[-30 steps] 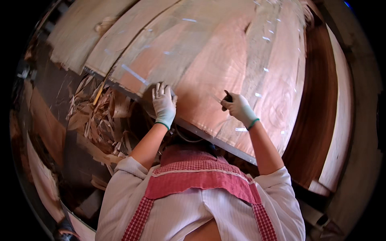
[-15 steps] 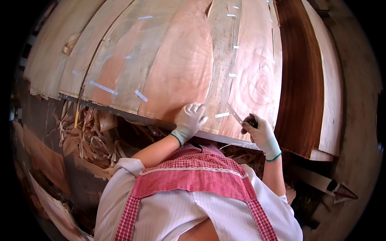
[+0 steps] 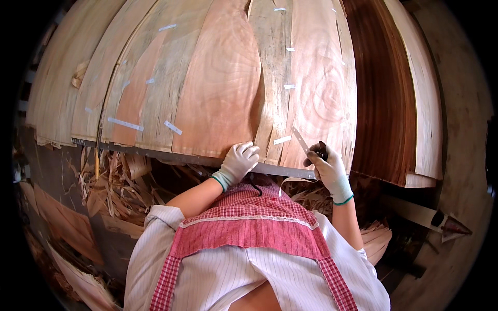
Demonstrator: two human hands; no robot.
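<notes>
Both hands wear pale gloves with green cuffs. The left hand (image 3: 237, 161) reaches forward on a bare forearm, palm down, fingers lightly bent and spread. The right hand (image 3: 328, 168) is raised, its forearm bare, fingers curled shut around a dark grip

A gloved left hand (image 3: 237, 161) presses flat on taped veneer sheets (image 3: 223, 98) at the table edge. The gloved right hand (image 3: 328, 168) grips what appears to be a dark-handled knife (image 3: 311, 147).
</notes>
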